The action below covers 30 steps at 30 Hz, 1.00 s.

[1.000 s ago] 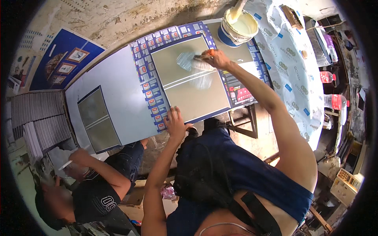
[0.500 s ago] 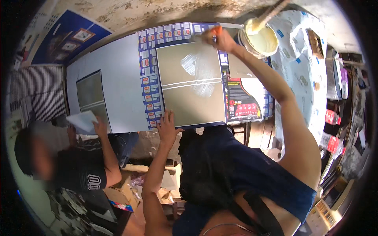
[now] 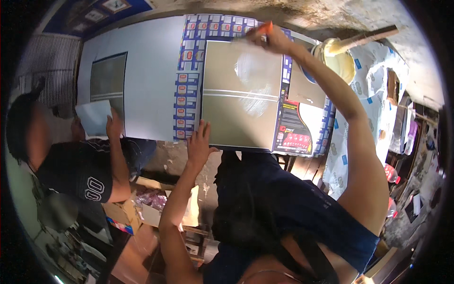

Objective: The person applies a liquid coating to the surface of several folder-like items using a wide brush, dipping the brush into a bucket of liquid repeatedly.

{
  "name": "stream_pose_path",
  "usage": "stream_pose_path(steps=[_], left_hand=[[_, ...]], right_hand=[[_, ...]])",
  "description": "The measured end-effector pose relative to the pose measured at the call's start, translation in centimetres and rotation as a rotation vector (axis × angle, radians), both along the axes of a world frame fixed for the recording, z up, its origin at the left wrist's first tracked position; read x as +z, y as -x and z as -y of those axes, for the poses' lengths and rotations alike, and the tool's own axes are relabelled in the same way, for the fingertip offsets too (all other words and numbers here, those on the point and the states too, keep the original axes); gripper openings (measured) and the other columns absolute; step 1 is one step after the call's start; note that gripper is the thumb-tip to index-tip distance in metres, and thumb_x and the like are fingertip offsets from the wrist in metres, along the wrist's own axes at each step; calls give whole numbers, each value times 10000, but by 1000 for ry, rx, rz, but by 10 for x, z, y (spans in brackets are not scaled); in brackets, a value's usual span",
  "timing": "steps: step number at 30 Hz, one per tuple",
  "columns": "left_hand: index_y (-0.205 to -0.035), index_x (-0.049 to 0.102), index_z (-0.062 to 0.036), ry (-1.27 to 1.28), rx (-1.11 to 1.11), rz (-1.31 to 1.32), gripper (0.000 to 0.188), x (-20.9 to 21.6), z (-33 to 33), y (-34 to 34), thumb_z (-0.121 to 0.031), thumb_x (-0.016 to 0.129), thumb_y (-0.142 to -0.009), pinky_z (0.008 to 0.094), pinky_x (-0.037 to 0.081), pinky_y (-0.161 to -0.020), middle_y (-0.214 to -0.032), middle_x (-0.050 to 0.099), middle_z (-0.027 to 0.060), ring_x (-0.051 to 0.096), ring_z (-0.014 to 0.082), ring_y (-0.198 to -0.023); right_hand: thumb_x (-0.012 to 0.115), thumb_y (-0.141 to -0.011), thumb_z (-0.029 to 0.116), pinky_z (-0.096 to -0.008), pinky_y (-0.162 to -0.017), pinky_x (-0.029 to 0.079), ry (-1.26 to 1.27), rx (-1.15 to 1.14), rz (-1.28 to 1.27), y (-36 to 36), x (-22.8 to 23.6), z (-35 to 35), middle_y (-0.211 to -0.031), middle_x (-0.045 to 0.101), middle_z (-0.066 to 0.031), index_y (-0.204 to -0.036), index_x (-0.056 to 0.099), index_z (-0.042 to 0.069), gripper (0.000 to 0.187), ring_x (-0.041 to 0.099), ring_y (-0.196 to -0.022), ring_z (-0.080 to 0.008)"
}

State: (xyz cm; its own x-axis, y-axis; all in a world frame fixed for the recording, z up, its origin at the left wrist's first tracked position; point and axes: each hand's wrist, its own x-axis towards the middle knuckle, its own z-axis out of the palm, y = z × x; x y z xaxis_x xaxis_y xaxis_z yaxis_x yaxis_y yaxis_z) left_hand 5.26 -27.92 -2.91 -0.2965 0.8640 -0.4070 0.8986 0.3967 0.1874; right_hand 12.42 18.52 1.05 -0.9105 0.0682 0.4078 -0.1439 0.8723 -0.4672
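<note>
A tan board (image 3: 227,118) with two white stripes and a dark border lies in front of me, smeared with wet white paste (image 3: 255,75) around its middle. My left hand (image 3: 201,144) rests flat on the board's near left corner, fingers stretched out. At the far edge, my right hand (image 3: 279,41) grips a brush with an orange handle (image 3: 269,27). Motion blurs its working end, which is low over the board's far part. To the right of the board stands a bucket (image 3: 350,78) of pale paste, a thick stick (image 3: 369,39) leaning out of it.
Printed blue-and-white sheets (image 3: 187,102) lie beneath the board, over a white tabletop (image 3: 149,94). On my left a co-worker (image 3: 75,165) holds a pale sheet (image 3: 93,117) near a smaller dark panel (image 3: 109,75). Cardboard boxes (image 3: 127,215) stand on the floor below.
The view has shifted, so the table appears turned. My right hand remains at the board's far side with the brush, and the paste smear looks altered. The co-worker's sheet is now more upright.
</note>
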Motion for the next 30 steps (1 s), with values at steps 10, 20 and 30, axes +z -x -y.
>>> stream_pose_path(steps=[10,20,30], left_hand=[[-1466,376,-128,-84,47,38,1081,-1,1,2,-413,888,-557,451,475,-859,-1548,312,72,545,294,-1135],[-1465,366,-125,-86,82,123,1042,8,1,3,-342,891,-592,480,474,-921,-1542,309,69,529,320,-1177],[-1497,325,-136,-60,54,102,1126,3,4,5,-439,876,-562,464,471,-939,-1575,249,75,510,321,-1189]], right_hand=[[683,-855,219,-438,-650,535,-252,-20,28,112,-6,-8,-813,689,-128,-1019,646,116,197,670,-713,-341],[594,-920,227,-422,-773,527,-305,-44,456,148,-17,5,-981,685,-111,-1171,677,234,265,656,-864,-292],[660,-865,275,-432,-719,547,-149,85,701,109,-50,44,-951,687,-165,-1080,641,113,270,677,-849,-324]])
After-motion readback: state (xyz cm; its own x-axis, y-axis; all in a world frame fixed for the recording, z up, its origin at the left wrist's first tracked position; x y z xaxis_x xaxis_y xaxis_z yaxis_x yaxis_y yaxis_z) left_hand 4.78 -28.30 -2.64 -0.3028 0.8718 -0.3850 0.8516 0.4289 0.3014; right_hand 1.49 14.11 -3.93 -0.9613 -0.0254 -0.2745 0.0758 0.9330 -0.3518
